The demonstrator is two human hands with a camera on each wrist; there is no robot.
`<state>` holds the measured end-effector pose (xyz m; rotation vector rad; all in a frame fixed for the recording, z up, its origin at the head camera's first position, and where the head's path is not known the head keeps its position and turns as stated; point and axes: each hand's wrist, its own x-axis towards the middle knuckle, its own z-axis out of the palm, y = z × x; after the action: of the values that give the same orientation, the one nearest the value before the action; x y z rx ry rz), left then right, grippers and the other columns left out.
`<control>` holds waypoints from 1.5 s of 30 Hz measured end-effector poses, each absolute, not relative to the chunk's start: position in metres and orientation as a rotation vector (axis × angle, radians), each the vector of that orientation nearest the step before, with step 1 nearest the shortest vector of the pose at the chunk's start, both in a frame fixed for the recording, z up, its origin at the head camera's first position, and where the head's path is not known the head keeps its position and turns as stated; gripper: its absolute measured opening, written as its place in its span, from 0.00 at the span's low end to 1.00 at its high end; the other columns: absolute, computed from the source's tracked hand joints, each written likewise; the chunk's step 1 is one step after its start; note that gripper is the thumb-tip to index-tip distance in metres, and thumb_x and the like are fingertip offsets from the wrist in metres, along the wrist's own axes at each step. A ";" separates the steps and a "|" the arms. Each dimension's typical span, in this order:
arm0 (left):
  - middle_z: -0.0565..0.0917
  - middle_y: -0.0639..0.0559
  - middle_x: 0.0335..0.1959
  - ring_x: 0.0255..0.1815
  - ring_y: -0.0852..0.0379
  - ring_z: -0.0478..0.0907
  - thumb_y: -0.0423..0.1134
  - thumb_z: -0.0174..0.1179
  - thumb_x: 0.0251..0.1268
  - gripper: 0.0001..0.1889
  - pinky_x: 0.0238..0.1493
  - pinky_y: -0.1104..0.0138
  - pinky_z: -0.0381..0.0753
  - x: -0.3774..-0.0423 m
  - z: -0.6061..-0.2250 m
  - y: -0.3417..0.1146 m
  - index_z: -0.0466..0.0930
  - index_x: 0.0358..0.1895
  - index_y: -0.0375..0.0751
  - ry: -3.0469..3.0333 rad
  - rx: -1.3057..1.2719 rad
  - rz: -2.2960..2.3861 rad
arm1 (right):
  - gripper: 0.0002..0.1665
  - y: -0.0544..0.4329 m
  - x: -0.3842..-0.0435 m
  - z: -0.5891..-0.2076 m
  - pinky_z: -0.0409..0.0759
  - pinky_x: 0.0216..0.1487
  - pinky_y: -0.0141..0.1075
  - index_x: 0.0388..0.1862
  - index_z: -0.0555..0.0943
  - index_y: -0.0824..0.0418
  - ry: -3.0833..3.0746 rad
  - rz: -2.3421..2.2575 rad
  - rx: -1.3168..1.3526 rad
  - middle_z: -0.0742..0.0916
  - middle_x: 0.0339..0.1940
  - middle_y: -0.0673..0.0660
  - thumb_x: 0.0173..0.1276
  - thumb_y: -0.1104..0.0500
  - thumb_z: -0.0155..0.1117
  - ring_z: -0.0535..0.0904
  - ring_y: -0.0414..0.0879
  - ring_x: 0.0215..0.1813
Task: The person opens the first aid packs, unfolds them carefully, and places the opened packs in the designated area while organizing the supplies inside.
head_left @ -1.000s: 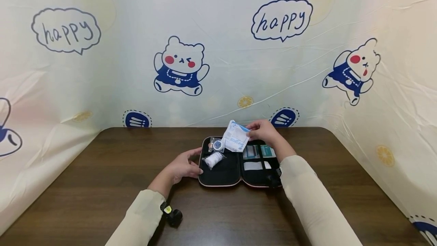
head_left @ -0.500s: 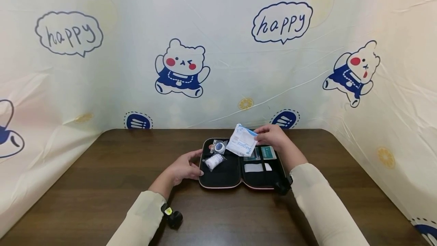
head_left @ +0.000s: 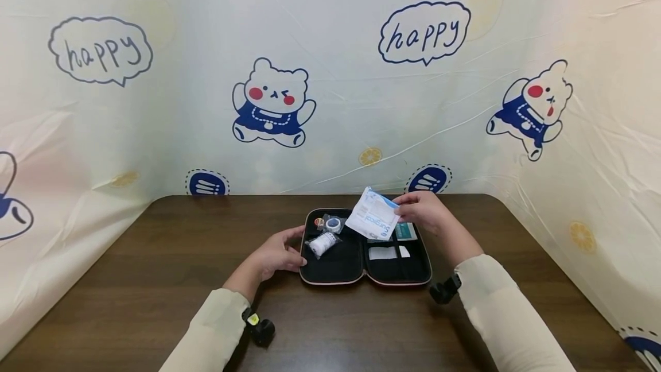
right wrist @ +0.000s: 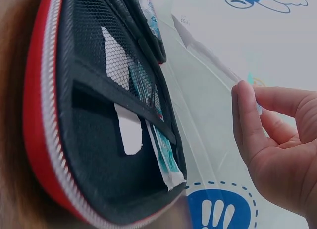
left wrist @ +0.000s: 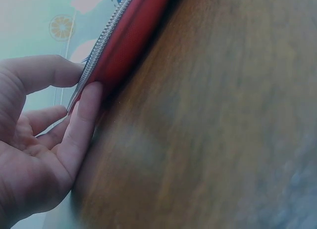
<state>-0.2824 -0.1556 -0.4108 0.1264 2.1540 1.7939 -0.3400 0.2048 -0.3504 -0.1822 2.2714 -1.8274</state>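
Observation:
A red zippered case [head_left: 330, 273] with a black lining lies unfolded on the table. My left hand [head_left: 279, 252] grips its left edge; in the left wrist view, thumb and fingers sit on both sides of the zipper [left wrist: 101, 43]. Between thumb and fingers, my right hand [head_left: 424, 211] pinches a white and blue packet printed "Surgical" [head_left: 373, 214], raised at a tilt over the case's middle. The left half holds a bagged white roll [head_left: 323, 243] and a small bag with a round blue and white item [head_left: 333, 224]. Part of the right half is hidden behind the packet.
In the case's right half, a black strap [right wrist: 124, 97] and mesh hold down a white strip [right wrist: 130, 132] and a teal and white packet [right wrist: 166, 157]. The brown table [head_left: 155, 280] ends at a patterned cloth backdrop [head_left: 330, 165]. Each wrist carries a small black camera [head_left: 444, 290].
My right hand has carried the packet to the right and slightly toward me, from over the left half to over the middle of the case. The left hand stays at the case's edge.

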 end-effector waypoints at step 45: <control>0.66 0.36 0.66 0.37 0.48 0.77 0.19 0.64 0.52 0.45 0.40 0.58 0.85 -0.282 -0.408 -0.154 0.58 0.75 0.40 2.139 0.125 1.805 | 0.21 0.295 -0.313 -0.352 0.84 0.42 0.41 0.53 0.80 0.73 2.486 -1.452 -0.089 0.85 0.44 0.62 0.64 0.64 0.69 0.79 0.49 0.37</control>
<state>-0.2820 -0.1545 -0.4084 0.1250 2.1394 1.8052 -0.3130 0.2949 -0.3517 -0.0890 2.4865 -1.4521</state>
